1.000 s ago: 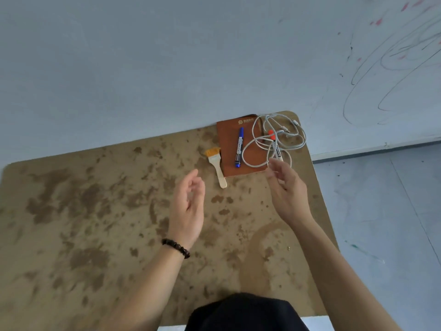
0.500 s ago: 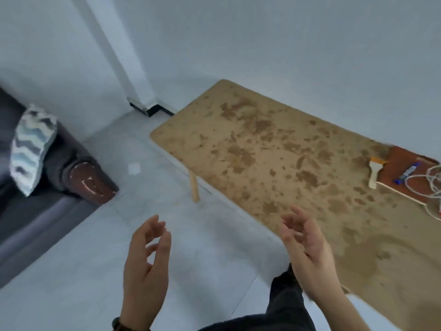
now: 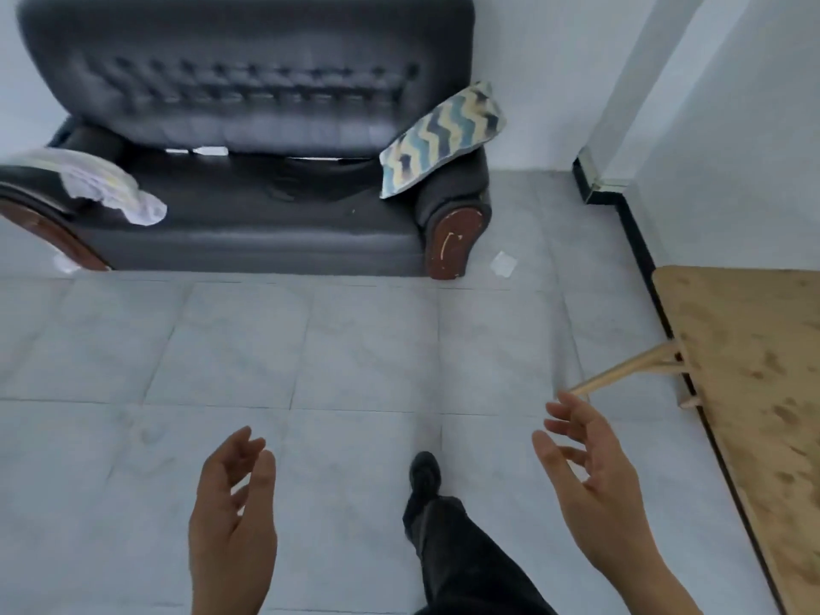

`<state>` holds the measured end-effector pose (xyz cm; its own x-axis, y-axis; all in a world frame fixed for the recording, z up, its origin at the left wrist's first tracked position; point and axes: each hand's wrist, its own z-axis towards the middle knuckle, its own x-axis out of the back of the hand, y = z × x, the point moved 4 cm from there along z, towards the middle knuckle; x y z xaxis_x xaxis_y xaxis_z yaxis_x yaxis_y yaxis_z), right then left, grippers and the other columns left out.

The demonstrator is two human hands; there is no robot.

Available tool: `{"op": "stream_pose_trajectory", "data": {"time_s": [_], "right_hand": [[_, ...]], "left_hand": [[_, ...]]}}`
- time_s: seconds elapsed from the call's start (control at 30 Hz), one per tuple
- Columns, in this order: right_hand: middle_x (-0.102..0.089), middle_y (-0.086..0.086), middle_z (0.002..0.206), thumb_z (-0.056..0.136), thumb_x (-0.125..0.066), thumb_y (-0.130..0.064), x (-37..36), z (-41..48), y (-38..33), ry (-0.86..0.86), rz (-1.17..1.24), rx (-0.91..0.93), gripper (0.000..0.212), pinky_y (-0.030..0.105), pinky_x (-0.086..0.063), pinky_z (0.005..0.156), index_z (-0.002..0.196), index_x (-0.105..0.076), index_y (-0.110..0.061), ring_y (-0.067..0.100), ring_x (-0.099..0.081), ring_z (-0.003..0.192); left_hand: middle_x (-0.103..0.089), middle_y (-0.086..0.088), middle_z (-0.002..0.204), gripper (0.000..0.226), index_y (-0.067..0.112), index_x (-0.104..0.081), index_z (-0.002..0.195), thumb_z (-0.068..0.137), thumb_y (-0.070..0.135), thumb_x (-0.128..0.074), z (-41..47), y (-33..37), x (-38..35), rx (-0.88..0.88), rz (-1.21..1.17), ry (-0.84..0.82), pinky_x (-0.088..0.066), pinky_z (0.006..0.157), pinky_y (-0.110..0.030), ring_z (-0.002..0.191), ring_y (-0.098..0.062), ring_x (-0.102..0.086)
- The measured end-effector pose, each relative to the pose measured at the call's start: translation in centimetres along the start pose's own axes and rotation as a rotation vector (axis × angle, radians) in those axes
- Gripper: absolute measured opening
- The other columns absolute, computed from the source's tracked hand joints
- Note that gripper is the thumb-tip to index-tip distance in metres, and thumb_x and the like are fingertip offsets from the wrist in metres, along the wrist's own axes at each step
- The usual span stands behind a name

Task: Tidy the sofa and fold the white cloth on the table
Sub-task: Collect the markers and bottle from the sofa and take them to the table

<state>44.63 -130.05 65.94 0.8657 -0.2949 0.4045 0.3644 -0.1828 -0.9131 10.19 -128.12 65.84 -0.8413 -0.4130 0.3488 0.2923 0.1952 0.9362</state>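
A dark grey sofa [image 3: 248,104] stands ahead against the wall. A white cloth [image 3: 111,184] hangs crumpled over its left armrest. A zigzag-patterned cushion [image 3: 443,137] leans on the right armrest. The brown table [image 3: 763,357] is at the right edge of the view. My left hand [image 3: 233,517] and my right hand [image 3: 594,477] hover low in front of me over the floor, fingers loosely spread, holding nothing. Both are well short of the sofa.
Grey floor tiles [image 3: 310,348] stretch between me and the sofa. A small white scrap [image 3: 504,264] lies on the floor by the sofa's right foot. My dark-trousered leg and shoe [image 3: 425,474] step forward. A wall corner [image 3: 621,104] juts out at the right.
My view has swung left from the table to face the sofa. Both hands stayed empty and dropped low in front of me.
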Motion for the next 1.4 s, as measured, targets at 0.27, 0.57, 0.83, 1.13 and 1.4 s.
{"op": "stream_pose_trajectory", "data": {"time_s": [0.27, 0.57, 0.83, 1.13, 1.4], "right_hand": [[-0.050, -0.038, 0.120, 0.083, -0.060, -0.050, -17.4, 17.7, -4.8, -0.236, -0.007, 0.062, 0.053, 0.009, -0.048, 0.079, 0.133, -0.042, -0.046, -0.008, -0.053, 0.112], [-0.052, -0.028, 0.124, 0.087, -0.059, -0.045, -32.1, 34.9, -18.6, -0.451, -0.048, 0.265, 0.057, 0.009, -0.047, 0.086, 0.140, -0.040, -0.035, -0.006, -0.053, 0.113], [-0.051, -0.036, 0.118, 0.091, -0.067, -0.031, -46.9, 45.7, -20.8, -0.539, -0.107, 0.218, 0.055, 0.016, -0.048, 0.085, 0.129, -0.037, -0.056, -0.007, -0.053, 0.113], [-0.055, -0.028, 0.121, 0.090, -0.070, -0.019, -63.2, 60.0, -31.4, -0.477, -0.116, 0.227, 0.059, 0.009, -0.046, 0.086, 0.127, -0.042, -0.054, -0.004, -0.054, 0.115], [-0.057, -0.024, 0.121, 0.090, -0.070, -0.016, -77.1, 70.1, -36.3, -0.414, -0.040, 0.160, 0.053, 0.015, -0.046, 0.085, 0.127, -0.048, -0.047, -0.004, -0.054, 0.116]], "left_hand": [[-0.067, 0.017, 0.107, 0.029, 0.034, -0.057, 0.119, 0.094, 0.020, -0.059, 17.4, 2.1, 0.6, 0.055, 0.059, 0.158, -0.042, 0.076, -0.001, 0.098, 0.014, -0.056], [-0.063, 0.024, 0.111, 0.032, 0.043, -0.053, 0.120, 0.092, 0.029, -0.059, 34.6, 7.5, 3.1, 0.072, 0.050, 0.324, -0.040, 0.069, 0.004, 0.097, 0.008, -0.060], [-0.063, 0.021, 0.115, 0.039, 0.046, -0.053, 0.117, 0.089, 0.021, -0.063, 51.4, 2.5, 2.7, 0.161, -0.011, 0.344, -0.048, 0.073, -0.014, 0.106, 0.001, -0.061], [-0.058, 0.017, 0.121, 0.040, 0.035, -0.049, 0.125, 0.086, 0.032, -0.058, 77.8, 5.8, 5.8, 0.046, 0.073, 0.199, -0.044, 0.070, -0.003, 0.108, 0.004, -0.057], [-0.053, 0.025, 0.119, 0.043, 0.042, -0.044, 0.123, 0.082, 0.049, -0.051, 98.1, 5.1, 6.1, 0.046, 0.168, 0.114, -0.041, 0.083, -0.012, 0.108, 0.006, -0.054]]}}
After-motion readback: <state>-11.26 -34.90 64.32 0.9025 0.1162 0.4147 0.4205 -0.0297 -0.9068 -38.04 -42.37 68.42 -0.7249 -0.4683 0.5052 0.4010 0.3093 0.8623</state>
